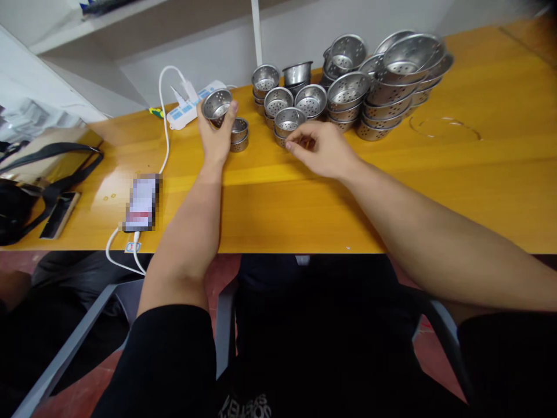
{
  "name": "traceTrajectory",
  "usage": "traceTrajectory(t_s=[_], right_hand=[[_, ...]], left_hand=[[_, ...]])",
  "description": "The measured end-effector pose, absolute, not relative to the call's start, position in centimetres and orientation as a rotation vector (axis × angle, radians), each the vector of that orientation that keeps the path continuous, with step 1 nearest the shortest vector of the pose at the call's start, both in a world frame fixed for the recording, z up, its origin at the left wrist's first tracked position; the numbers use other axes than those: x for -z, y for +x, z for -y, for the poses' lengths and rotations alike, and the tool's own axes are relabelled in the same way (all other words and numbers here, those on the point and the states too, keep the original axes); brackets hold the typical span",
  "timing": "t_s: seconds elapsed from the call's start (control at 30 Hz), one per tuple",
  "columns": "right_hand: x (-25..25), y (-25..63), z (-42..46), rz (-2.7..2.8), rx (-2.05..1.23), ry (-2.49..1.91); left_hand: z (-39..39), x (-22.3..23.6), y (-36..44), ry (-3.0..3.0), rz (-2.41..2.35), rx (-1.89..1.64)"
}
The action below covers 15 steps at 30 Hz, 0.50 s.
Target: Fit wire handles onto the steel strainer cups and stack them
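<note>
My left hand is wrapped round a small metal strainer cup with holes in its bottom, tilted toward me. Just right of that hand, two more cups are stacked on the table. My right hand is curled at the front of a short stack of perforated cups, thumb and forefinger near the lower cup's side. Whether those fingers grip anything is hard to make out. Behind it stand several similar cups in stacks, with larger perforated bowls piled to the right.
A white power strip with a plugged-in cable lies behind my left hand. A phone on a charging cord rests at the table's left. Farther left is a bag with a black strap. A thin wire loop lies on the wooden table.
</note>
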State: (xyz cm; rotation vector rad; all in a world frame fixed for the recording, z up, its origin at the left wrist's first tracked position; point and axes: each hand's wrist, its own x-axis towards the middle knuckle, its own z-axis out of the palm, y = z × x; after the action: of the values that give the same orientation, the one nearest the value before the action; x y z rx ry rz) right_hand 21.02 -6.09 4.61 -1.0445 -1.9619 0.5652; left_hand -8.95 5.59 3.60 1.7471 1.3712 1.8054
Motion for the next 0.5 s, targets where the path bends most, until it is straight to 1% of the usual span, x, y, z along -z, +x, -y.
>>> traceTrajectory(t_s=[0.07, 0.13, 0.23, 0.33, 0.37, 0.43, 0.47, 0.5], right_hand=[[-5.5, 21.0, 6.7, 1.991, -0.543, -0.996], [-6.6, 21.1, 7.3, 2.076, -0.542, -0.945], [-8.3, 22.1, 7.8, 2.305, -0.595, -0.916], [-9.5, 25.0, 7.3, 2.536, -0.826, -0.971], [-9.8, 26.5, 6.9, 2.586, -0.953, -1.041], [-10.2, 30.0, 5.9, 2.579, -1.177, -1.329], [-10.4, 31.9, 5.4, 2.493, -1.183, -1.53], [-10.6, 33.9, 4.9, 2.322, -1.026, -1.697]], left_hand=[[-5.3, -4.1, -8.6, 1.78, -1.341, -1.889], [-4.5, -4.3, -7.8, 1.886, -1.296, -1.86], [-2.9, -3.8, -6.0, 2.069, -1.165, -1.645], [-1.9, -2.6, -4.4, 2.205, -1.044, -1.466], [-1.8, -2.2, -4.1, 2.228, -1.015, -1.428], [-1.9, -1.7, -3.8, 2.239, -0.98, -1.382], [-2.0, -1.5, -3.9, 2.231, -0.97, -1.372], [-2.1, -1.5, -4.0, 2.217, -0.961, -1.373]])
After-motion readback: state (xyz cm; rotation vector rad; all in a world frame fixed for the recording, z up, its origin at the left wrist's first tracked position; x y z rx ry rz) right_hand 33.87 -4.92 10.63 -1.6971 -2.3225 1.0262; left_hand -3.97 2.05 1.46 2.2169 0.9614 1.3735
